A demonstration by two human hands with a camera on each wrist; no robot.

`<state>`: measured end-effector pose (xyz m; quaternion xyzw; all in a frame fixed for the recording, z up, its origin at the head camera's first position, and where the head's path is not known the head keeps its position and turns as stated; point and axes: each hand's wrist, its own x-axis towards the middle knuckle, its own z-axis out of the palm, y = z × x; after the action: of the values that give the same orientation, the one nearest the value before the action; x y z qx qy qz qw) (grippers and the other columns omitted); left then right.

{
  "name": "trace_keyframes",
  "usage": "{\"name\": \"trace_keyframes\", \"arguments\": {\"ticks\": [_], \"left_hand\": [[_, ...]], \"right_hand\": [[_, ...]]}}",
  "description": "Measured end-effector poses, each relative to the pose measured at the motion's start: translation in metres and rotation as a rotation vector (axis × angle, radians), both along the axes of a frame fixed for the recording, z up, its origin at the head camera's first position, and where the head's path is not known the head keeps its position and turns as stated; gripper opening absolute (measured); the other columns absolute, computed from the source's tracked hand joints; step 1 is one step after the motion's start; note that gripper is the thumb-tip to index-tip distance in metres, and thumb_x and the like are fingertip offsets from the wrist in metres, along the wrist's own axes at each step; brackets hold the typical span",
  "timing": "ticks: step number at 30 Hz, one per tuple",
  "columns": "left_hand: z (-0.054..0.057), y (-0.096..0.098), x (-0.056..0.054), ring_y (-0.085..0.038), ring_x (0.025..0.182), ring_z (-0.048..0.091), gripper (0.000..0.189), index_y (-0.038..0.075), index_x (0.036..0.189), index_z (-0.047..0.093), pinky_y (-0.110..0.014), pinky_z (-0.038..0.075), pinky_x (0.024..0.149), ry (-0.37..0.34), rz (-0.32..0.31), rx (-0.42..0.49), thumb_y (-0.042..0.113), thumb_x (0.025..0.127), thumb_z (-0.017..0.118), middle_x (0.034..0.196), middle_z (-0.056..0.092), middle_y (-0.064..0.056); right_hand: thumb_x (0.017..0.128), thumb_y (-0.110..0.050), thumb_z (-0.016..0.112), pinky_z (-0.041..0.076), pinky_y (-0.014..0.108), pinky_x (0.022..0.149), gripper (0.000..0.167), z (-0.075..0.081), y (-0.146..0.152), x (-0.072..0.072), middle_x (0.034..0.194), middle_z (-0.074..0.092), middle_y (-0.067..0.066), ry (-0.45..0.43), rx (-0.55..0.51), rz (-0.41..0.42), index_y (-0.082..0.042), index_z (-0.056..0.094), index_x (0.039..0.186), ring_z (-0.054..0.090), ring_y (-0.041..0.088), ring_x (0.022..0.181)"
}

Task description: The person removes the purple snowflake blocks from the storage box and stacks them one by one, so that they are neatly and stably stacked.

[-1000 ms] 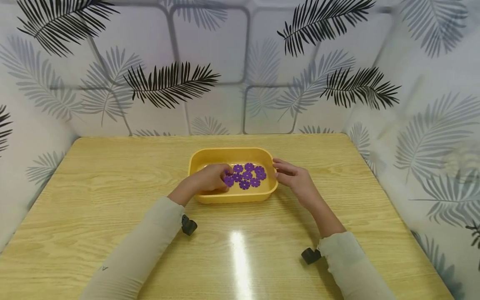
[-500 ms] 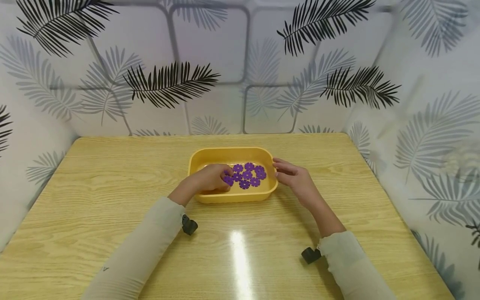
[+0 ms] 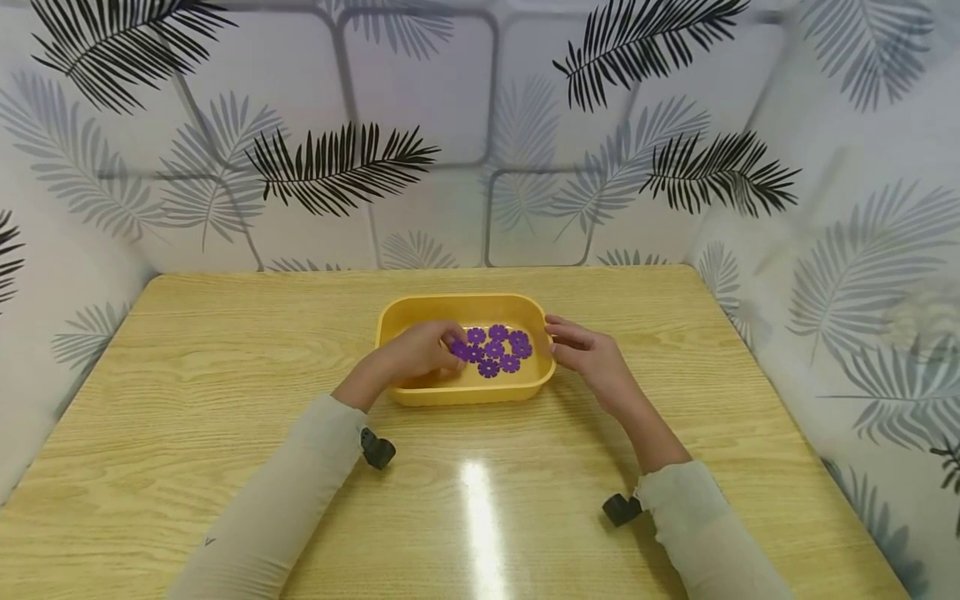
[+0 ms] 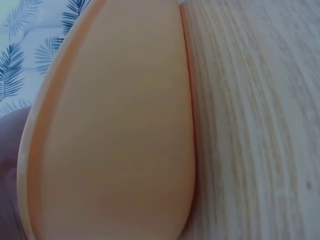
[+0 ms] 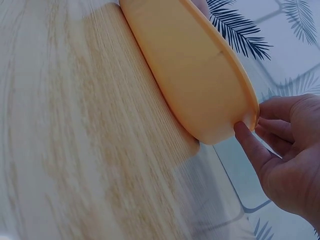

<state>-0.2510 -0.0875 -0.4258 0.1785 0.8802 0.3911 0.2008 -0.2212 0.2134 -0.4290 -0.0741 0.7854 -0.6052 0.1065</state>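
Evidently, the left hand (image 3: 422,350) pinches a notched purple plastic disc (image 3: 459,350) inside the rounded yellow plastic tray (image 3: 465,398), frame centre; the right hand (image 3: 596,365) rests against its right end. Recommended: steady tray, light pinch, disc raised clear of its purple neighbours (image 3: 489,368).

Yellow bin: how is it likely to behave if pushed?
The yellow bin would probably slide rather than tip, being low and wide on the table. Its thin, smooth walls suggest light, fairly stiff plastic. The loose-looking purple pieces inside might shift too.
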Motion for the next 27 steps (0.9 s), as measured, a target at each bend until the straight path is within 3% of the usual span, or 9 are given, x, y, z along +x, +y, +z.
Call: {"name": "trace_keyframes", "arguments": {"ticks": [7, 11, 16, 22, 27], "left_hand": [[0.003, -0.004, -0.003, -0.026, 0.107, 0.057, 0.04, 0.007, 0.132, 0.059, -0.038, 0.048, 0.093, 0.016, 0.017, 0.089, 0.019, 0.096, 0.07, 0.126, 0.06, -0.013], [0.007, -0.007, -0.004, -0.026, 0.102, 0.057, 0.041, 0.007, 0.133, 0.059, -0.037, 0.049, 0.086, 0.035, 0.028, 0.11, 0.021, 0.096, 0.07, 0.129, 0.06, -0.015], [0.011, -0.013, -0.003, -0.024, 0.095, 0.055, 0.038, 0.012, 0.129, 0.063, -0.035, 0.048, 0.081, 0.094, 0.051, 0.125, 0.025, 0.095, 0.072, 0.126, 0.061, -0.009], [0.02, -0.027, 0.008, -0.024, 0.089, 0.054, 0.038, 0.015, 0.13, 0.062, -0.035, 0.047, 0.07, 0.142, 0.067, 0.186, 0.026, 0.095, 0.071, 0.127, 0.06, -0.007], [0.029, -0.043, 0.023, -0.025, 0.092, 0.054, 0.04, 0.018, 0.13, 0.062, -0.036, 0.048, 0.073, 0.162, 0.099, 0.221, 0.031, 0.095, 0.072, 0.126, 0.062, -0.002]], "right_hand": [[0.1, -0.018, 0.064, 0.048, 0.025, 0.103, 0.045, -0.002, 0.0, -0.001, 0.157, 0.045, -0.004, 0.009, 0.015, -0.005, -0.007, 0.057, 0.142, 0.043, 0.022, 0.144], [0.099, -0.018, 0.064, 0.048, 0.028, 0.104, 0.045, -0.001, -0.001, 0.0, 0.157, 0.044, -0.004, 0.008, 0.022, -0.007, -0.006, 0.057, 0.142, 0.043, 0.023, 0.144], [0.1, -0.018, 0.063, 0.047, 0.032, 0.106, 0.045, -0.001, -0.002, 0.002, 0.158, 0.044, -0.004, 0.004, 0.031, -0.01, -0.006, 0.057, 0.142, 0.043, 0.024, 0.144], [0.1, -0.02, 0.063, 0.046, 0.033, 0.106, 0.045, 0.0, -0.002, 0.002, 0.157, 0.044, -0.005, 0.001, 0.039, -0.014, -0.007, 0.057, 0.142, 0.043, 0.024, 0.144], [0.1, -0.021, 0.064, 0.047, 0.032, 0.106, 0.046, -0.001, -0.001, 0.002, 0.157, 0.045, -0.006, 0.004, 0.041, -0.01, -0.008, 0.057, 0.143, 0.044, 0.023, 0.143]]}}
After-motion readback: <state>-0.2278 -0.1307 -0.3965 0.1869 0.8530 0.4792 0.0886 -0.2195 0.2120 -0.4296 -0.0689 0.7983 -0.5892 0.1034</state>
